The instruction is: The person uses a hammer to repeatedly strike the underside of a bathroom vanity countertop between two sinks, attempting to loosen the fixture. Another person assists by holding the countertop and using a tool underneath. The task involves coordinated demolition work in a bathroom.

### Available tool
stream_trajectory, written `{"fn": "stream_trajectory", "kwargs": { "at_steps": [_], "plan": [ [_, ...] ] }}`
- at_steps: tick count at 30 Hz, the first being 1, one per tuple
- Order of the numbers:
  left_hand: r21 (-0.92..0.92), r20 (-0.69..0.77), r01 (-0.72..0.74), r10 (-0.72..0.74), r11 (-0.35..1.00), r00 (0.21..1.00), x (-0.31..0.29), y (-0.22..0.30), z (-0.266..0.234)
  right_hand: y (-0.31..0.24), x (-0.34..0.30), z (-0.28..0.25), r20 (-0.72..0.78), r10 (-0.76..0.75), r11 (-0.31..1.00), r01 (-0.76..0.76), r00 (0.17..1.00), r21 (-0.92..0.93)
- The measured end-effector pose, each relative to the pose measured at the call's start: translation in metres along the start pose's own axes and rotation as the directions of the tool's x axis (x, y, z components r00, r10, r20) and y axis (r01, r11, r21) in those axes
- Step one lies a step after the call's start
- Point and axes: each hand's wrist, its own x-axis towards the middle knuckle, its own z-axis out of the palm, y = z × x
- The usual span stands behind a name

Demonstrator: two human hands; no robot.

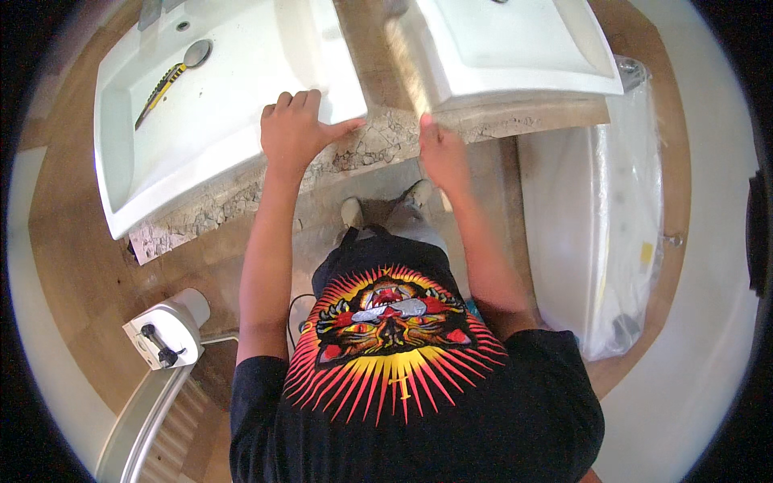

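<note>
My left hand rests on the front right part of the left white washbasin. Its thumb is spread toward the gap between the basins, and nothing shows in its grasp. My right hand is closed round a long tool with a pale wooden handle. Motion smears this tool, and the kind of head at its far end cannot be made out. It slants up beside the second washbasin. In the left basin lie a yellow and black utility knife and a round metal drain cover.
Both basins sit on a counter with a stone-patterned front edge. To my right stands a white bathtub, partly wrapped in clear plastic. A white radiator with a valve is at lower left, near a white cylindrical object.
</note>
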Motion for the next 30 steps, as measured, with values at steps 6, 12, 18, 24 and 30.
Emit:
{"fn": "stream_trajectory", "kwargs": {
  "at_steps": [6, 12, 18, 24, 30],
  "plan": [
    [-0.02, 0.034, 0.019, -0.018, 1.0, 0.999, -0.002, 0.0, -0.002, 0.021, -0.016, 0.006, 0.024, -0.021, 0.997, 0.019, 0.999, 0.081],
    [-0.006, 0.069, 0.021, -0.021, 1.0, 0.997, -0.001, -0.001, 0.002, 0.093, -0.023, 0.023, 0.054, 0.187, 0.95, -0.166, 0.981, -0.265],
    [0.017, -0.042, -0.011, 0.011, 1.0, 0.999, 0.0, -0.002, 0.003, -0.031, -0.001, -0.02, 0.01, -0.039, 0.986, 0.037, 0.999, 0.164],
    [0.006, -0.007, -0.003, 0.003, 1.0, 1.0, 0.004, 0.004, -0.002, 0.085, -0.018, 0.03, 0.017, 0.035, 0.996, -0.033, 0.999, -0.08],
    [0.022, 0.0, 0.021, -0.021, 1.0, 1.0, 0.006, -0.001, 0.0, 0.028, 0.003, -0.002, 0.087, 0.048, 0.989, -0.035, 0.995, -0.143]
  ]
}}
